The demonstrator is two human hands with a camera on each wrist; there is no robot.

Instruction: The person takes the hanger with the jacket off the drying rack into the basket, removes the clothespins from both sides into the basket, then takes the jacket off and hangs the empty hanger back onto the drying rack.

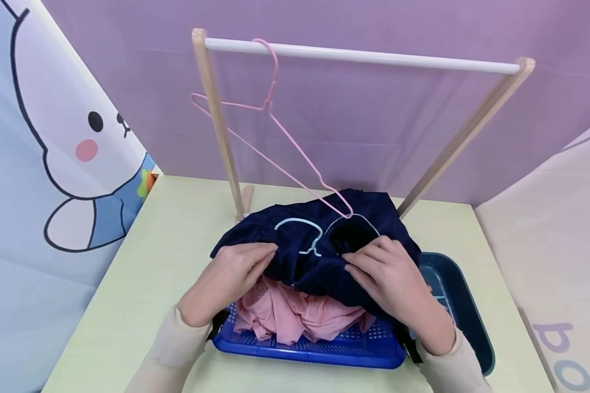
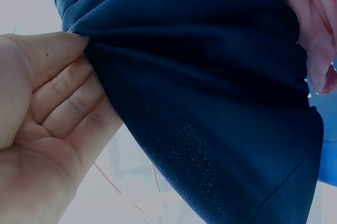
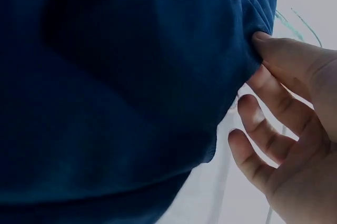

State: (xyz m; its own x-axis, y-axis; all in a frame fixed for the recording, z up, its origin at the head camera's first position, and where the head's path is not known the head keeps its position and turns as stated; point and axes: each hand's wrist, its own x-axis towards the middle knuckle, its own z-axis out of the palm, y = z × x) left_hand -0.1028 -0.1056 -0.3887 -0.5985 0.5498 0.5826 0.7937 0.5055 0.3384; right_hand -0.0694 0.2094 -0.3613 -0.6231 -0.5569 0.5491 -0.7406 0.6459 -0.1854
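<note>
A dark navy garment (image 1: 324, 278) of unclear kind hangs bunched between both hands, over the blue basket. The left hand (image 1: 241, 267) pinches its edge between thumb and fingers; in the left wrist view the cloth (image 2: 200, 77) fans out from that pinch. On the other side the right hand (image 1: 393, 275) grips the fabric near the round opening. Thumb and index finger hold a fold of the cloth (image 3: 158, 87) in the right wrist view, the other fingers apart from it. A light blue hanger's hook (image 1: 297, 220) rises from the garment; its arms are mostly hidden by cloth.
A pink hanger (image 1: 269, 103) hangs from the white bar (image 1: 373, 56) of a wooden-legged rack, its lower end by the garment. Pink cloth (image 1: 295, 319) lies in the blue basket (image 1: 310, 355). A dark teal tray (image 1: 482, 338) stands to the right.
</note>
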